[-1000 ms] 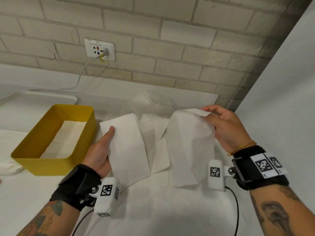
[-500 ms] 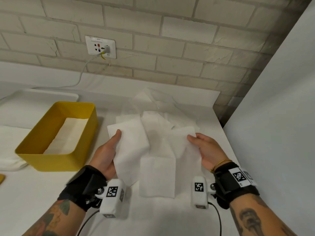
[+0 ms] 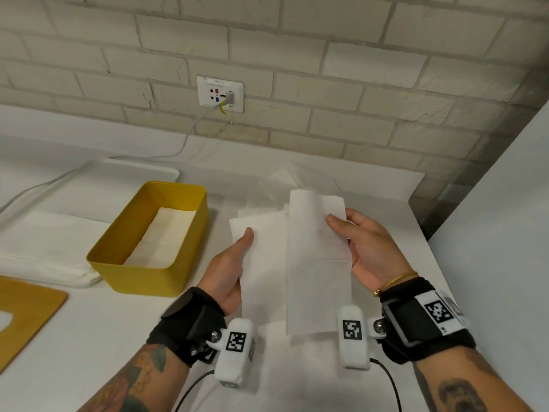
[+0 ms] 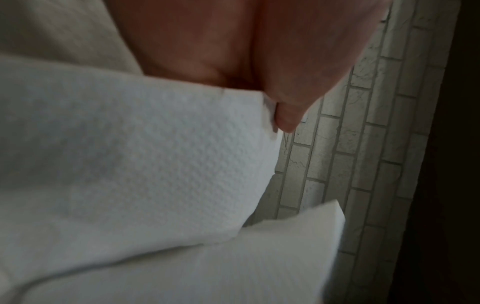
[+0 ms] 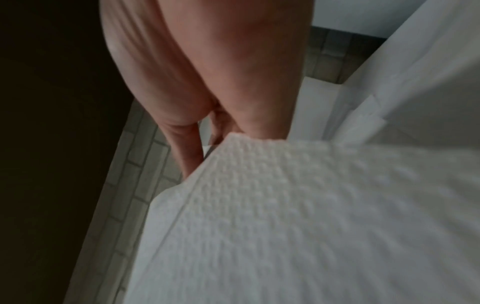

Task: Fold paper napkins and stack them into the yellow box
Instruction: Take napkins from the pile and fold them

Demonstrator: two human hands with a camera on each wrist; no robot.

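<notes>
Two hands, one yellow box, one wall socket, one wooden board.

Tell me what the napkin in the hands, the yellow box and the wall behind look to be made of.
Napkin: soft tissue paper, matte white; the dimpled embossing shows in both wrist views. Yellow box: probably painted metal or plastic, with thin smooth walls and a slight sheen; which one is unclear. Wall: pale rough-faced brick or brick-look tile with recessed joints.

The wall socket's small label is illegible.
</notes>
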